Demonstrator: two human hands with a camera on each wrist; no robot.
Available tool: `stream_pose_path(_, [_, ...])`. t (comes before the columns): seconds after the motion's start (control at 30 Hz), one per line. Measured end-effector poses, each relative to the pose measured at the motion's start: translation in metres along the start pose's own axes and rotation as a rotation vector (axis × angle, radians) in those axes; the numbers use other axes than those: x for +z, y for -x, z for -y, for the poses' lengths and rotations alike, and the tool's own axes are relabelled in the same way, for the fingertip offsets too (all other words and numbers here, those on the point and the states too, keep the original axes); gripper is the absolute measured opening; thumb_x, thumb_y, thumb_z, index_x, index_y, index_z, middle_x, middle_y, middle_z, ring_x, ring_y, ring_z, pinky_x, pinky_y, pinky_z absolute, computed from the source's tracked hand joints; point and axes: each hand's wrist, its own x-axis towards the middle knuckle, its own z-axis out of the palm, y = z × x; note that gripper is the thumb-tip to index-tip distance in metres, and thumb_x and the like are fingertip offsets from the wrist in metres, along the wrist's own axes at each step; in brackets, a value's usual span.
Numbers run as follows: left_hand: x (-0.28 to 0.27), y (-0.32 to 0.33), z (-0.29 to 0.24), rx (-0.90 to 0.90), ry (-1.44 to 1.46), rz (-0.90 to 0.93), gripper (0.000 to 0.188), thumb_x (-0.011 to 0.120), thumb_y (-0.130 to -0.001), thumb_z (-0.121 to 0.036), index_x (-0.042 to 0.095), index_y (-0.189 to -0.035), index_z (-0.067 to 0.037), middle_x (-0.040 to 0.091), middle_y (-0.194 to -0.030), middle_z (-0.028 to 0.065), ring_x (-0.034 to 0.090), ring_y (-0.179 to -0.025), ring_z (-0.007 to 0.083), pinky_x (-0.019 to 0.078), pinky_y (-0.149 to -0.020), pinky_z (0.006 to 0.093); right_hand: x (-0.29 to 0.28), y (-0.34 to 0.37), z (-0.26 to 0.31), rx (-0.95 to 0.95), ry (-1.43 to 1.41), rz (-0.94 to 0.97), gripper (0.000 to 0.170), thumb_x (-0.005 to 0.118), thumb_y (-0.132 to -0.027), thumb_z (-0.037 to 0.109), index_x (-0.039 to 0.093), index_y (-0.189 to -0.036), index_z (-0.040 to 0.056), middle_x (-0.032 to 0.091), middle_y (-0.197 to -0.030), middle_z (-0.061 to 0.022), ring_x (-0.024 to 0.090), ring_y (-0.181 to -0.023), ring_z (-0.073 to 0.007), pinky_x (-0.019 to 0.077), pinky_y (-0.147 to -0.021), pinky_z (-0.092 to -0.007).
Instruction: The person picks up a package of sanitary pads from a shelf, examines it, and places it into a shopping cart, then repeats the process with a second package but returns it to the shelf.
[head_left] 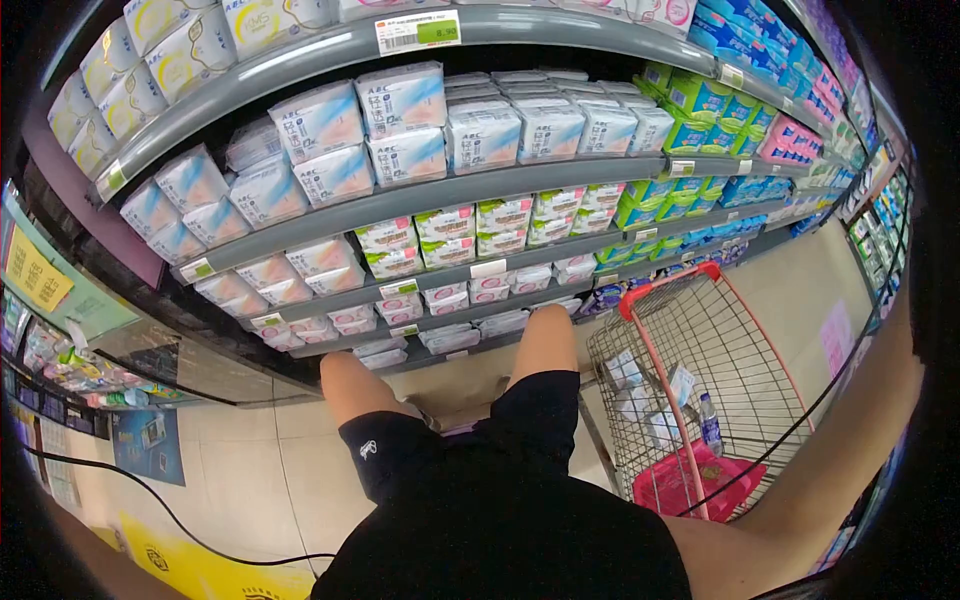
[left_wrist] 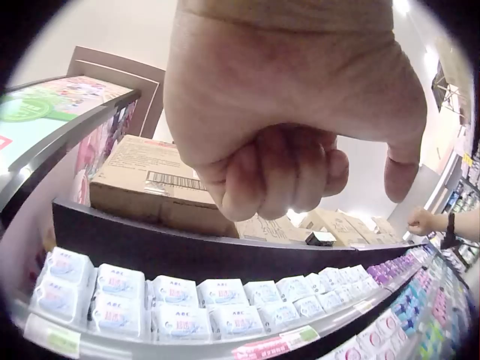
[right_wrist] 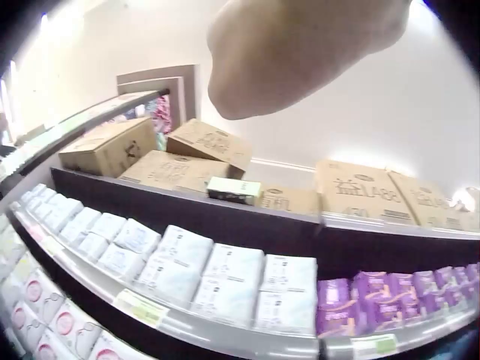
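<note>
In the left wrist view my left hand point(left_wrist: 292, 105) is raised in front of the upper shelf, fingers curled in toward the palm and thumb held apart. Nothing shows in its grasp. My right hand point(right_wrist: 300, 56) appears blurred at the top of the right wrist view, balled up with no object visible in it. A hand with a dark wrist strap also shows at the right of the left wrist view. White ABC packs point(left_wrist: 180, 319) line the shelf below the left hand. Similar white packs point(right_wrist: 229, 281) and purple packs point(right_wrist: 386, 300) stand below the right one.
Cardboard boxes point(right_wrist: 187, 172) sit on the top ledge. In the head view, shelves of packs point(head_left: 320, 130) curve across the front. A red-handled shopping cart point(head_left: 740, 310) stands at the right, holding small packs, a water bottle point(head_left: 710, 425) and a pink bag point(head_left: 655, 485).
</note>
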Motion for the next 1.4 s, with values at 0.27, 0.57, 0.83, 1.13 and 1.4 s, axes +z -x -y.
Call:
stream_pose_path(0.27, [0.057,-0.035,-0.098,0.219,-0.236,0.561,0.027,0.057,-0.079,-0.025,0.065,-0.082,0.000,0.061,-0.074,0.0145,0.059,-0.072,0.0280,0.0466,-0.064,0.0359,0.043,0.040,0.242,-0.407,-0.405,-0.546,0.029,0.065,-0.086,0.022,0.053,-0.069,0.0027,0.046,-0.061,-0.0112,0.043,-0.052,-0.0238,0.0363,-0.054,-0.0388])
stream_pose_path(0.57, [0.080,-0.046,-0.167,0.370,-0.247,0.997,0.024,0.063,-0.071,-0.027,0.068,-0.075,-0.004,0.062,-0.069,0.0133,0.063,-0.070,0.0290,0.0492,-0.064,0.0367,-0.008,0.084,0.388,-0.921,-0.585,0.088,0.044,0.075,-0.075,0.045,0.065,-0.083,0.0021,0.065,-0.078,-0.0141,0.064,-0.071,-0.0306,0.0515,-0.066,-0.0397])
stream_pose_path(0.83, [0.100,0.003,-0.203,0.460,-0.085,1.197,0.021,0.069,-0.064,-0.028,0.070,-0.068,-0.007,0.064,-0.064,0.0122,0.067,-0.069,0.0300,0.0515,-0.064,0.0374,0.056,0.092,0.444,-0.566,-0.618,0.506,0.084,0.074,-0.073,0.059,0.053,-0.114,-0.0112,0.065,-0.091,-0.0179,0.065,-0.092,-0.0344,0.0529,-0.085,-0.0419])
stream_pose_path(1.13, [0.123,0.061,-0.234,0.590,0.286,1.416,0.009,0.067,-0.073,-0.022,0.069,-0.068,-0.015,0.063,-0.065,0.0026,0.066,-0.066,0.0233,0.0495,-0.058,0.0347,0.122,0.085,0.502,-0.351,-1.193,0.305,0.100,0.077,-0.078,0.046,0.024,-0.149,-0.0002,0.036,-0.144,-0.0269,0.044,-0.130,-0.0443,0.0407,-0.107,-0.0462])
stream_pose_path(1.4, [0.115,0.084,-0.239,0.598,0.392,1.333,0.016,0.067,-0.075,-0.027,0.066,-0.067,-0.013,0.062,-0.062,0.0044,0.067,-0.063,0.0256,0.0506,-0.054,0.0383,0.151,0.060,0.529,-0.324,-1.356,0.249,0.068,0.080,-0.076,0.030,0.048,-0.126,-0.0026,0.058,-0.118,-0.0263,0.058,-0.107,-0.0417,0.0466,-0.092,-0.0444])
